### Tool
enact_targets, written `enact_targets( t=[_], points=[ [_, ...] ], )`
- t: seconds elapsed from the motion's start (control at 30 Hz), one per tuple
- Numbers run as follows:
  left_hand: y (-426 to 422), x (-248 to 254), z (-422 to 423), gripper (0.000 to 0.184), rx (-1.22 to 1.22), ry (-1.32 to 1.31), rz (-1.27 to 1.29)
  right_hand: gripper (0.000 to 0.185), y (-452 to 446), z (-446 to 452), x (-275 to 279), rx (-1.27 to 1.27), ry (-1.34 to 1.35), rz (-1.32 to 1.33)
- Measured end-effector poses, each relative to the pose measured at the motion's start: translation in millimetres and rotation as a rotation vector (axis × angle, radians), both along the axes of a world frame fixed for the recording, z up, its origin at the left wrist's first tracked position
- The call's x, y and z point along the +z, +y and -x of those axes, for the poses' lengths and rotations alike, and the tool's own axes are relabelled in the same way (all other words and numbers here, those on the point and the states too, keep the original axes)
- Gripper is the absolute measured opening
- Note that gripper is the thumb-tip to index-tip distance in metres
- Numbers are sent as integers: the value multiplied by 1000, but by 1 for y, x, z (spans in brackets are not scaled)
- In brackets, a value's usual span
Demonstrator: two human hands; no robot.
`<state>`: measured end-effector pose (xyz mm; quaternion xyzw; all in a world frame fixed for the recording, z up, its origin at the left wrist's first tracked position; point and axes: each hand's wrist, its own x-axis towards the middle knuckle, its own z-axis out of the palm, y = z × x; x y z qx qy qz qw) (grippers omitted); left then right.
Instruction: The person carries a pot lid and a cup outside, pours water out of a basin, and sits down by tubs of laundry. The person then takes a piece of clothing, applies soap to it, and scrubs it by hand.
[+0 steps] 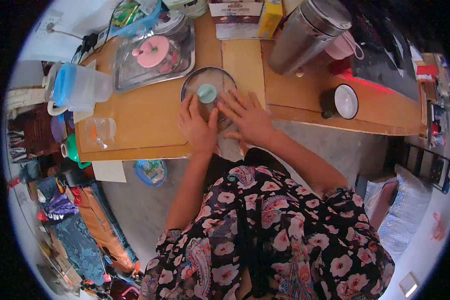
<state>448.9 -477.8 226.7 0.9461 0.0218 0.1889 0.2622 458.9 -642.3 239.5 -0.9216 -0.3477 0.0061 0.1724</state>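
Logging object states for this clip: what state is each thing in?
Dark-rimmed disc: green knob up
Left hand: fingertips at knob, grip unclear
Right hand: fingers spread
Pink-lidded jar: covered
Pitcher: blue lid on
Steel flask: covered
Dark mug: uncovered, contents unclear

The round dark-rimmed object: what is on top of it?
On the round object sits a pale green knob. The left hand and right hand cover part of its near side; anything beneath them is hidden.
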Motion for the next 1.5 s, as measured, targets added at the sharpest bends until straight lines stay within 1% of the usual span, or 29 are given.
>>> enact_targets(
  t=[0.13,0.2,0.33,0.4,0.43,0.5,0.53,0.6,0.63,0.7,0.83,0.9,1.03,1.1,1.3,1.43,1.5],
  points=[
    [5,-1,0,53,-50,-38,16,79,2,11,2,9,1,-53],
    [5,0,0,49,-63,-55,-31,77,12,14,2,-156,-23,-154],
    [17,-2,-2,44,-95,-47,-67,75,34,17,-5,-223,-51,-172],
    [19,-3,-4,41,-124,-33,-74,73,33,28,-3,-171,24,-171],
    [20,-3,-4,41,-133,-35,-75,73,29,35,-6,-180,21,-173],
    [20,-3,-5,40,-143,-46,-42,74,20,44,-14,-8,26,-184],
    [20,-2,-5,40,-145,-47,-42,74,20,42,-12,-10,25,-184],
    [19,3,-5,42,-122,-29,-49,75,18,37,-7,-190,41,-193],
    [19,5,-5,42,-128,-34,-50,75,17,30,-9,-196,35,-195],
    [21,10,-6,44,-130,62,-145,76,19,16,-12,-282,-53,-124],
    [24,7,-7,46,-138,47,-149,76,20,12,-7,-309,-43,-107],
    [25,8,-5,46,-132,51,-161,78,22,5,-10,-406,-90,-83],
    [27,6,-7,46,-147,32,-111,78,27,-13,-2,-376,-75,-83],
    [27,6,-7,45,-158,49,-102,79,29,-19,3,-286,-60,-85],
    [26,5,-6,45,-141,49,-102,78,25,2,-4,-244,-62,-79],
    [27,6,-7,45,-154,28,-102,76,21,1,-3,-241,-45,-39],
    [28,6,-7,44,-164,32,-100,74,24,-13,-8,-336,-77,-22]
  ],
)
